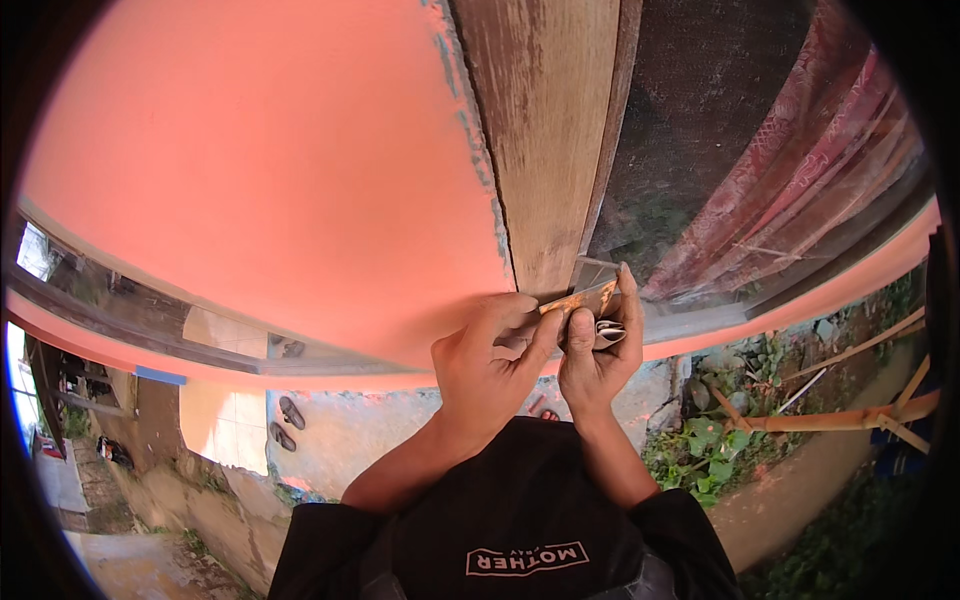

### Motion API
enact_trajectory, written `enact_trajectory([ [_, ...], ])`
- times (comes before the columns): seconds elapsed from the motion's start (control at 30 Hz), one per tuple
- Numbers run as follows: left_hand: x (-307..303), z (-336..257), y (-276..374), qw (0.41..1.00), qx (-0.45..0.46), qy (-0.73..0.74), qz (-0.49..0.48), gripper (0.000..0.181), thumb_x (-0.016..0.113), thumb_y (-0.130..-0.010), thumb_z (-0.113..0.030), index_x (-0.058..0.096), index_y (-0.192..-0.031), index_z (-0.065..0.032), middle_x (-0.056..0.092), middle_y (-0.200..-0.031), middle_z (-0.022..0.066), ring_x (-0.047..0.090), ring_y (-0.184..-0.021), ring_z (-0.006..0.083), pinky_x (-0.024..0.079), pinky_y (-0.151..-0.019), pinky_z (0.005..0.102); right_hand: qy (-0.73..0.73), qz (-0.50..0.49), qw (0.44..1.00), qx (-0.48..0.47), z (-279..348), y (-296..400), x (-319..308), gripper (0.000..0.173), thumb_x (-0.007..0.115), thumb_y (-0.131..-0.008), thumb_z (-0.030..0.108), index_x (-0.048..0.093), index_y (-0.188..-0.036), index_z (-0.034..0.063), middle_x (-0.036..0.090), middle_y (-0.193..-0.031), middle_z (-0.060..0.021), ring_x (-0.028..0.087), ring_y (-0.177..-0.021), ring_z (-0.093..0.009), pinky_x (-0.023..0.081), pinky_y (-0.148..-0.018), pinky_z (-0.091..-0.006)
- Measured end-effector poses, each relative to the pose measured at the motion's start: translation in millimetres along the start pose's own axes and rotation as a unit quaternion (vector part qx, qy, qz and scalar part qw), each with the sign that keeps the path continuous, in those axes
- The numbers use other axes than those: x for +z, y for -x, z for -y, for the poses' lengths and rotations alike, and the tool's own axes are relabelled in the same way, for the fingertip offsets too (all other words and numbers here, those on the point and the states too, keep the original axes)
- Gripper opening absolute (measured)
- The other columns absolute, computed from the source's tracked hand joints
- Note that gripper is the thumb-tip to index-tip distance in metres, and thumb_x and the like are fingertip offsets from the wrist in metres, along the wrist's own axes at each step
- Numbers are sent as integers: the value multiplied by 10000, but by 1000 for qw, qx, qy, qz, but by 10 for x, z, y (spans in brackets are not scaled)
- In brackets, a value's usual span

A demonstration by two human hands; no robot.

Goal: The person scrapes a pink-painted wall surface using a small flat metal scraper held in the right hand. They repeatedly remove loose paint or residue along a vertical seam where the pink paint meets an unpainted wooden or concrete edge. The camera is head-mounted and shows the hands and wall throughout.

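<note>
Both my hands meet in front of the lower part of a bare, partly worn wooden window frame [544,157]. Between them is a worn piece of sandpaper [596,300], brown-grey with orange patches. My left hand [480,367] pinches its left end between thumb and fingers. My right hand [600,364] grips the other side, thumb in front and a finger raised along the right edge. A folded, curled part of pale sheet [609,334] sticks out inside the right hand; whether it belongs to the same piece, I cannot tell.
A salmon-painted wall [262,187] lies left of the frame, its edge chipped. On the right is a window pane [690,150] with a red curtain [795,172] behind. Below are dark sandals [289,424] on the concrete ledge, green plants [705,450] and a bamboo pole [840,418].
</note>
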State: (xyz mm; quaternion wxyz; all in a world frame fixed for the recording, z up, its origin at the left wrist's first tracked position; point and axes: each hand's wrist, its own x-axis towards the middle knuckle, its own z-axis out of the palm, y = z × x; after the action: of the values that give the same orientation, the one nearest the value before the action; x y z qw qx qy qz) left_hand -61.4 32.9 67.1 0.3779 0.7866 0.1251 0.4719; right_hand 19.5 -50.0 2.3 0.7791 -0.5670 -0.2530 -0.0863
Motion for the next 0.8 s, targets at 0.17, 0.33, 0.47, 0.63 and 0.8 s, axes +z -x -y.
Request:
enact_trajectory([
  [0.17,22,-6,23,997,-67,30,30,130,771,-899,-88,708,-931,21,732,-767,123,734,-657,169,556,-580,275,13,-46,998,-41,-40,-69,144,740,778,-927,265,432,-1481,-83,607,-1221,-152,603,-940,-153,503,-801,-280],
  [0.33,-15,-39,42,985,-145,49,81,147,719,-947,-48,703,-1000,89,730,-867,113,707,-810,126,579,-707,257,-43,-37,998,-19,32,-20,180,725,763,-939,216,407,-1492,-88,642,-1165,-156,617,-915,-155,505,-767,-275],
  [0.47,3,-6,62,987,-134,43,77,153,720,-952,-61,699,-991,85,724,-848,106,688,-766,113,563,-671,255,46,-22,999,-11,106,-13,139,593,745,-948,173,501,-1418,-94,680,-948,-135,622,-813,-163,499,-698,-287],
  [0.63,49,-14,65,990,-113,51,62,147,714,-959,-66,697,-984,78,716,-825,98,665,-715,100,539,-625,252,64,-25,990,-123,-68,-37,115,387,743,-944,144,647,-1247,-78,667,-864,-137,604,-727,-178,467,-623,-289],
  [0.8,22,-81,-39,996,-75,35,33,155,712,-964,-83,702,-983,71,713,-798,97,657,-681,99,525,-605,244,74,-36,981,-175,36,-177,218,348,766,-925,138,662,-1186,-68,661,-879,-144,598,-708,-192,456,-601,-289],
])
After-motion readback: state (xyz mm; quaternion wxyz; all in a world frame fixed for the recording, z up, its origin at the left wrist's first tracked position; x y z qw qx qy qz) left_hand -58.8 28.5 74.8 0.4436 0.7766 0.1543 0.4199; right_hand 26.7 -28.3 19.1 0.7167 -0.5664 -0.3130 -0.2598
